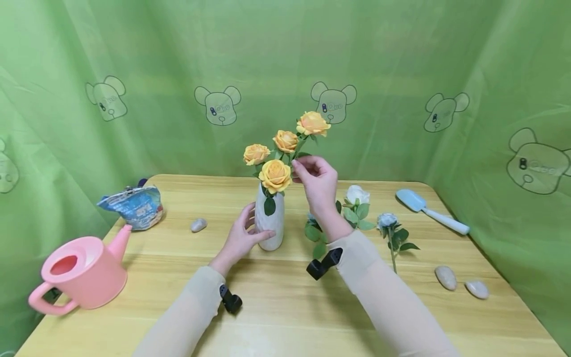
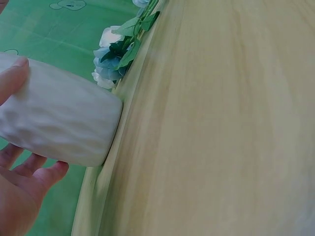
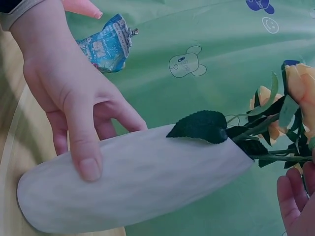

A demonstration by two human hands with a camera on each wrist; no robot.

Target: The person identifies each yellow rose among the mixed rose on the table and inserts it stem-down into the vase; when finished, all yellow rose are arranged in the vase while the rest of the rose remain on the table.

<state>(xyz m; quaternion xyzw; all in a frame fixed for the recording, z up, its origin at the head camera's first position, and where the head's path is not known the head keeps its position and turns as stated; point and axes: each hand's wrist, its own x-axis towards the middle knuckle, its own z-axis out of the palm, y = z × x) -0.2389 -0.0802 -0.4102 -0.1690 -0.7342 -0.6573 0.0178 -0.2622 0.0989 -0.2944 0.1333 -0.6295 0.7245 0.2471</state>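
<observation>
A white textured vase (image 1: 270, 223) stands on the table, with several yellow-orange roses (image 1: 275, 176) in its mouth. My left hand (image 1: 238, 237) grips the vase low on its side, thumb across the front; the left wrist view shows the vase (image 2: 59, 115) between thumb and fingers. Above the rim, my right hand (image 1: 317, 181) pinches the stem of the tallest yellow rose (image 1: 313, 123). In the right wrist view that hand (image 3: 298, 201) is only partly seen at the edge, beside the green stems (image 3: 280, 158). A dark leaf (image 3: 199, 127) hangs over the rim.
Right of the vase lie a white rose (image 1: 357, 195) and a blue rose (image 1: 387, 220), partly behind my right arm. Farther right are a blue trowel (image 1: 412, 200) and two stones (image 1: 446, 277). On the left are a pink watering can (image 1: 89, 272), a blue bag (image 1: 138, 208) and a grey stone (image 1: 198, 225).
</observation>
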